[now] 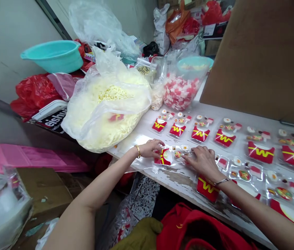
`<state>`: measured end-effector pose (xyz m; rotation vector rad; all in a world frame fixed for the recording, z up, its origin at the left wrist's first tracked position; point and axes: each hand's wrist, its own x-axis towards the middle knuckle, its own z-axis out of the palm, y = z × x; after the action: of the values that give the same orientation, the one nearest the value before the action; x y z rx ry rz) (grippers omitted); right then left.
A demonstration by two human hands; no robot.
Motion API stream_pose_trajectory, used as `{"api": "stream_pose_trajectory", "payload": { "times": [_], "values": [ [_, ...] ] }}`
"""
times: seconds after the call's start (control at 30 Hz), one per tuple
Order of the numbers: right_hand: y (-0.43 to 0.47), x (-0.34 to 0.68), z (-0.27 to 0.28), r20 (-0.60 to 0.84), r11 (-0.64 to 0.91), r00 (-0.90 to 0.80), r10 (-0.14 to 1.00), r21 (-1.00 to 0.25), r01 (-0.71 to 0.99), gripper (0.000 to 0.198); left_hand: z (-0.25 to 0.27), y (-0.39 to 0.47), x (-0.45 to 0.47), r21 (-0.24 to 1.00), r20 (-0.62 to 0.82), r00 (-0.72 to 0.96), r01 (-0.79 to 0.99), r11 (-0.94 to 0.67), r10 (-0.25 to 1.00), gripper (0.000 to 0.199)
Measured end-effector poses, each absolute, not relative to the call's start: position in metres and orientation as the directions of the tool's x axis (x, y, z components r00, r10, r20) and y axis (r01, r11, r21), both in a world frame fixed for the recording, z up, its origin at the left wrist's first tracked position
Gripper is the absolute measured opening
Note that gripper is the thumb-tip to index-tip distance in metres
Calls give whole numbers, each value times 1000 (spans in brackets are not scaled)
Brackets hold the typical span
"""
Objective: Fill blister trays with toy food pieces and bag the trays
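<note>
A clear plastic blister tray (174,155) lies on the table between my hands. It holds a red toy fries box (167,156) with yellow marks, a small fried-egg piece (185,148) and a round, mixed-colour piece (178,154). My left hand (152,149), with a gold bangle on its wrist, grips the tray's left end by the red box. At the opposite end, my right hand (204,161) closes on the tray's edge with bent fingers and thumb. Clear plastic film under my left hand reaches the table's front edge.
Several similar filled packs (200,133) stand in rows to the right. A big bag of pale yellow pieces (112,93) spreads across the left. Behind sits a bag of pink and white pieces (180,91). A turquoise basin (54,57) rests at far left; a brown board (263,62) rises at right.
</note>
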<state>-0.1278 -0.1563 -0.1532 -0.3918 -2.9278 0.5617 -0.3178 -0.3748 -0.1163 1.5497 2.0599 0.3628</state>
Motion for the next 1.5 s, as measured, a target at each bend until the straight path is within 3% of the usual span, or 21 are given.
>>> {"api": "stream_pose_trajectory", "payload": {
  "times": [0.1, 0.23, 0.43, 0.6, 0.73, 0.93, 1.1, 1.3, 1.37, 1.4, 1.47, 1.5],
  "values": [
    [-155, -133, -155, -7, 802, -941, 339, -521, 293, 51, -119, -368, -314, 593, -166, -196, 763, 257, 966, 10],
    [-155, -139, -151, -51, 739, -926, 373, -588, 330, 55, -119, -345, -300, 653, -96, -233, 719, 238, 968, 10],
    [-164, -139, -141, -45, 704, -950, 308, -661, 260, 62, -115, -303, -285, 750, 21, -213, 649, 126, 977, 14],
    [-165, -123, -128, 40, 693, -967, 252, -705, 151, 43, -114, -284, -277, 847, 71, -218, 528, 56, 973, 19],
    [-162, -110, -124, 200, 676, -925, 324, -733, 78, 29, -109, -276, -268, 930, -21, -228, 353, 103, 974, 26],
    [-151, -100, -119, 323, 696, -861, 393, -716, 50, 24, -93, -262, -252, 916, 7, -274, 388, 104, 962, 30],
    [-135, -96, -107, 426, 747, -820, 383, -664, 4, 24, -81, -247, -238, 957, 47, -297, 286, 42, 954, 32],
    [-113, -88, -97, 508, 781, -762, 402, -624, -4, 21, -72, -222, -224, 943, 106, -363, 331, 22, 926, 30],
    [-109, -80, -94, 490, 681, -711, 505, -732, -21, 17, -70, -213, -218, 927, 137, -421, 373, 33, 897, 29],
    [-108, -75, -92, 421, 560, -698, 579, -828, -35, 26, -70, -208, -216, 917, 161, -463, 396, 41, 872, 29],
    [-108, -62, -90, 145, 186, -752, 643, -982, -31, 54, -68, -198, -211, 901, 223, -554, 430, 47, 802, 27],
    [-109, -54, -89, 2, -1, -801, 598, -1000, -3, 62, -67, -193, -209, 897, 251, -584, 440, 41, 772, 27]
  ]
}}
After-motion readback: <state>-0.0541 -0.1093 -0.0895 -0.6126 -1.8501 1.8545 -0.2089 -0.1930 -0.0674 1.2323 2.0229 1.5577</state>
